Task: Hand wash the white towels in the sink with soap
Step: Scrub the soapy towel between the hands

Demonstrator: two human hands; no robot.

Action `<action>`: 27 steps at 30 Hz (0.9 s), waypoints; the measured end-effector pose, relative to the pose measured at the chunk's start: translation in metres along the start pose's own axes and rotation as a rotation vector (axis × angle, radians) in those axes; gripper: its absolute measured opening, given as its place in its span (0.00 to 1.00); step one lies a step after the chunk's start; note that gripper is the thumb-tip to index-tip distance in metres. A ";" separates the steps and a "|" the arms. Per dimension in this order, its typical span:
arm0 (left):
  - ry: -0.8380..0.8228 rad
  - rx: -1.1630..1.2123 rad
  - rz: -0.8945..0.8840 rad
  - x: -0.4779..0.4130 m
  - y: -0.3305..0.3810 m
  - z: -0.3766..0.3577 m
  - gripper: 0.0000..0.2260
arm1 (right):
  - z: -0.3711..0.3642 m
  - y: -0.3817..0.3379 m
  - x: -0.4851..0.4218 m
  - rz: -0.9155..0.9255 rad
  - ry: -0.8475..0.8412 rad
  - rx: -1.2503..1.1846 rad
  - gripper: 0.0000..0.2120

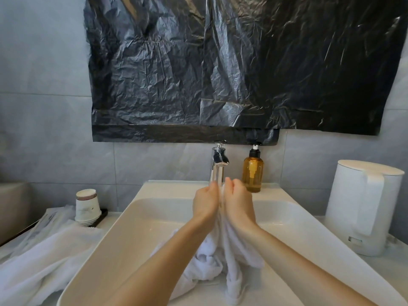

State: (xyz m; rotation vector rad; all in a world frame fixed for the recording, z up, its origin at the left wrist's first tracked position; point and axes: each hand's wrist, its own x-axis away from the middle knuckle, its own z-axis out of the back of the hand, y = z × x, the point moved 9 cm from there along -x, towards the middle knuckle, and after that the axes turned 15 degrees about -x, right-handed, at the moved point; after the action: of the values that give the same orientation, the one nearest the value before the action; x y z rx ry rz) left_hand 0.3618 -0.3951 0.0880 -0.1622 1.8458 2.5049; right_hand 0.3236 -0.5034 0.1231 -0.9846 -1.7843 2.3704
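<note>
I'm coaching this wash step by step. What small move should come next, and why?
Probably free the right hand to press the pump on the amber soap bottle: it and the left hand grip the white towel at the faucet, no suds show, and the bottle stands close behind.

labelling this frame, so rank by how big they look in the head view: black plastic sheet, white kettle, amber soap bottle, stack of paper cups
1. black plastic sheet
2. white kettle
3. amber soap bottle and stack of paper cups: look about alike, so unranked
</note>
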 end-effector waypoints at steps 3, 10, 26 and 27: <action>0.019 0.017 0.058 -0.004 -0.005 0.008 0.20 | -0.009 -0.003 0.011 0.029 -0.060 -0.004 0.16; 0.025 0.028 0.034 -0.005 -0.005 0.007 0.22 | -0.008 -0.006 0.013 0.042 -0.068 -0.033 0.17; 0.002 0.089 -0.005 -0.001 -0.004 0.003 0.21 | -0.007 -0.006 0.011 0.052 -0.066 0.014 0.17; 0.016 0.100 0.009 -0.002 -0.006 0.006 0.21 | -0.010 -0.005 0.016 0.053 -0.105 -0.004 0.17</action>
State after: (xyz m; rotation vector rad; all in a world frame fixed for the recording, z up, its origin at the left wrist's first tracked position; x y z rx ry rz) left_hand 0.3640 -0.3879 0.0844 -0.1718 1.9767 2.4176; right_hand 0.3140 -0.4870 0.1188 -0.9361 -1.8191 2.4954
